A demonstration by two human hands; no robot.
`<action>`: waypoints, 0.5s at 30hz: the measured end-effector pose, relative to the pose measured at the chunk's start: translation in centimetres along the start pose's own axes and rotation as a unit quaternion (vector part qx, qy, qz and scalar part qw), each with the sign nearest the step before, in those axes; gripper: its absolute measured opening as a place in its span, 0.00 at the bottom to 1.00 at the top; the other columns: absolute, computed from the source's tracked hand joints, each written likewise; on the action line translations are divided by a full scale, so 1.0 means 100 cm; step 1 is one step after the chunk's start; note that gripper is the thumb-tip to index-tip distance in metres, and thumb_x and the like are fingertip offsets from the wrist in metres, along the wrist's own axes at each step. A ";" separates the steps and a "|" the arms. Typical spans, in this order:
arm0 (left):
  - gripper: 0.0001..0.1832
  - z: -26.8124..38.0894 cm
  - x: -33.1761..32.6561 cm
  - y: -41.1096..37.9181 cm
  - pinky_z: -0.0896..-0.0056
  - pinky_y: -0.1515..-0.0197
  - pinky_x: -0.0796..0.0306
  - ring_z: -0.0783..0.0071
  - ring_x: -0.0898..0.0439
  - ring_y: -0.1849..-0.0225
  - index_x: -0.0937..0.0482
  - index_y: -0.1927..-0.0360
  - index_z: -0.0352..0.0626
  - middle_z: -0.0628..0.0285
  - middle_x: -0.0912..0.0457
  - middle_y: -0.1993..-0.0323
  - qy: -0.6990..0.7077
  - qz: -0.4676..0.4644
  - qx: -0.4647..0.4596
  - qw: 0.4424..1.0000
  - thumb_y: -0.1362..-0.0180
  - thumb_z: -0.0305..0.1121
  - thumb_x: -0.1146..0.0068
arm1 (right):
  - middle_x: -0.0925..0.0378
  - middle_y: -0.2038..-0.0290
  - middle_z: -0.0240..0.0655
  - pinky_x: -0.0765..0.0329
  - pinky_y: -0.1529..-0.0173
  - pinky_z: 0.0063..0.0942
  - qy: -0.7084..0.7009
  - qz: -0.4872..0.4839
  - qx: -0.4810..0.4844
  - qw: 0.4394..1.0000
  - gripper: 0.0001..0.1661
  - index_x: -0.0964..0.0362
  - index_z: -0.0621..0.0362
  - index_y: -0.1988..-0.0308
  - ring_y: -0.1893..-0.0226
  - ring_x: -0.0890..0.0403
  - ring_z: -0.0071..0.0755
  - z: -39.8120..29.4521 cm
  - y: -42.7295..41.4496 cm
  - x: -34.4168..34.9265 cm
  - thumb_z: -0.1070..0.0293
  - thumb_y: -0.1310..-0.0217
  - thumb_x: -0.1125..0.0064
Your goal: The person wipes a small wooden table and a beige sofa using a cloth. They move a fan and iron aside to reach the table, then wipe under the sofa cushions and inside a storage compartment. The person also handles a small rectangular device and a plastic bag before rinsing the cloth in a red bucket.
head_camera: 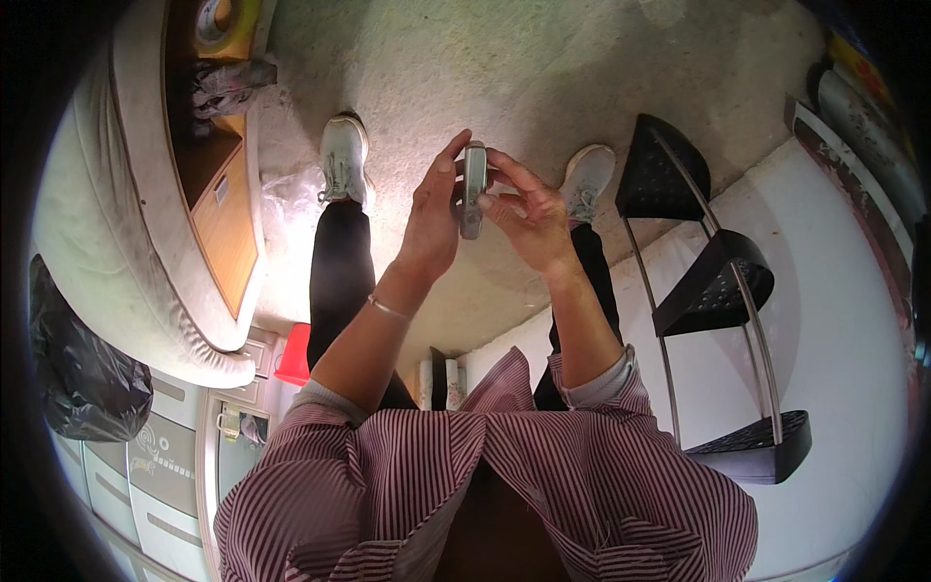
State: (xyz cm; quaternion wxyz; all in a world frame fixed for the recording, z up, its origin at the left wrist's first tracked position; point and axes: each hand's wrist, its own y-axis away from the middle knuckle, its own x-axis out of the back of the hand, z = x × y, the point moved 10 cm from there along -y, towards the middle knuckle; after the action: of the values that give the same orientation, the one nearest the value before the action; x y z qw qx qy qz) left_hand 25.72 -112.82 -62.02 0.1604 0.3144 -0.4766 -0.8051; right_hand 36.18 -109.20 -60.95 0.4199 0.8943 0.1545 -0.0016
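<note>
A slim silver-grey handheld device (475, 185) is held upright between both hands, above the floor. Its narrow edge faces up towards me, so its two broad faces are mostly hidden and I cannot tell its exact kind. My left hand (434, 214) grips it from the left, with the palm side partly hidden and a thin bracelet on the wrist. From the right, my right hand (533, 225) pinches it. The thumb rests near its lower part and the fingers curl round behind the upper part.
Below are the concrete floor (465, 65) and my white shoes (345, 156). A black three-tier corner rack (716, 284) stands at right by the white wall. At left are a wooden cabinet (225, 218), a tape roll (216, 22), a black plastic bag (87, 371) and a red bin (294, 354).
</note>
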 end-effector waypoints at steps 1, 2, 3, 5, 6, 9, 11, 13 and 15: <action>0.28 0.001 0.001 0.000 0.71 0.51 0.32 0.74 0.28 0.54 0.42 0.36 0.44 0.62 0.27 0.53 -0.007 0.001 -0.006 1.000 0.34 0.50 0.63 | 0.27 0.49 0.28 0.29 0.51 0.30 0.016 -0.017 -0.003 1.000 0.31 0.33 0.47 0.45 0.51 0.27 0.26 0.001 0.000 -0.003 0.69 0.51 0.34; 0.28 0.001 0.002 -0.001 0.72 0.51 0.32 0.74 0.28 0.55 0.42 0.36 0.44 0.62 0.27 0.53 -0.003 0.002 -0.004 1.000 0.34 0.50 0.63 | 0.27 0.49 0.29 0.29 0.50 0.31 0.026 -0.022 -0.005 0.999 0.33 0.33 0.47 0.44 0.51 0.27 0.26 0.001 0.001 -0.004 0.70 0.52 0.33; 0.28 0.002 0.002 0.000 0.72 0.51 0.32 0.74 0.28 0.55 0.41 0.36 0.44 0.62 0.27 0.54 0.001 0.005 -0.004 1.000 0.34 0.49 0.63 | 0.28 0.48 0.29 0.29 0.50 0.32 0.035 -0.028 -0.006 0.999 0.34 0.34 0.47 0.44 0.51 0.27 0.27 0.000 0.001 -0.005 0.71 0.53 0.33; 0.27 0.004 0.003 0.002 0.74 0.51 0.32 0.75 0.28 0.56 0.40 0.37 0.44 0.62 0.27 0.54 -0.003 0.013 -0.006 1.000 0.34 0.48 0.62 | 0.28 0.48 0.29 0.29 0.49 0.33 0.043 -0.030 -0.008 0.999 0.34 0.34 0.48 0.45 0.51 0.26 0.27 -0.004 0.001 -0.007 0.72 0.54 0.33; 0.26 0.006 0.003 0.003 0.75 0.51 0.33 0.76 0.28 0.56 0.39 0.37 0.44 0.63 0.27 0.54 -0.010 0.017 -0.008 1.000 0.34 0.47 0.62 | 0.27 0.49 0.29 0.29 0.49 0.32 0.043 -0.025 -0.008 0.999 0.33 0.33 0.49 0.46 0.52 0.26 0.27 -0.008 0.001 -0.008 0.72 0.54 0.33; 0.24 0.007 0.001 0.006 0.77 0.52 0.33 0.78 0.29 0.57 0.37 0.38 0.45 0.64 0.27 0.54 -0.043 0.019 -0.020 0.999 0.33 0.44 0.62 | 0.26 0.52 0.30 0.28 0.50 0.31 0.018 -0.006 -0.020 1.000 0.28 0.32 0.54 0.49 0.53 0.25 0.27 -0.002 0.000 -0.003 0.72 0.53 0.33; 0.22 0.008 -0.001 0.005 0.78 0.52 0.34 0.79 0.29 0.57 0.36 0.39 0.45 0.66 0.27 0.54 -0.058 0.018 -0.028 0.998 0.33 0.42 0.61 | 0.25 0.54 0.32 0.28 0.51 0.29 -0.013 0.003 -0.030 0.999 0.26 0.32 0.56 0.52 0.55 0.24 0.28 0.005 -0.002 0.000 0.71 0.52 0.33; 0.20 0.010 -0.001 0.006 0.79 0.52 0.34 0.81 0.30 0.56 0.34 0.40 0.46 0.67 0.27 0.53 -0.064 0.023 -0.033 0.997 0.33 0.39 0.60 | 0.24 0.57 0.34 0.27 0.51 0.28 -0.051 0.004 -0.039 0.998 0.24 0.31 0.59 0.54 0.56 0.23 0.29 0.010 -0.003 0.000 0.70 0.52 0.33; 0.19 0.007 0.003 0.006 0.79 0.49 0.35 0.80 0.30 0.54 0.32 0.41 0.45 0.67 0.26 0.54 -0.049 0.037 -0.022 0.998 0.35 0.35 0.58 | 0.24 0.58 0.35 0.27 0.52 0.26 -0.095 0.022 -0.051 0.994 0.22 0.31 0.59 0.54 0.57 0.23 0.28 0.012 -0.002 0.000 0.69 0.50 0.34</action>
State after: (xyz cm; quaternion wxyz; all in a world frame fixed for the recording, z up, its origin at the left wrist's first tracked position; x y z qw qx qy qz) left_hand 25.05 -112.80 -61.35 0.1732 0.2529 -0.4775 -0.8234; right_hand 36.25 -109.97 -61.86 0.4779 0.8706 0.0943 -0.0690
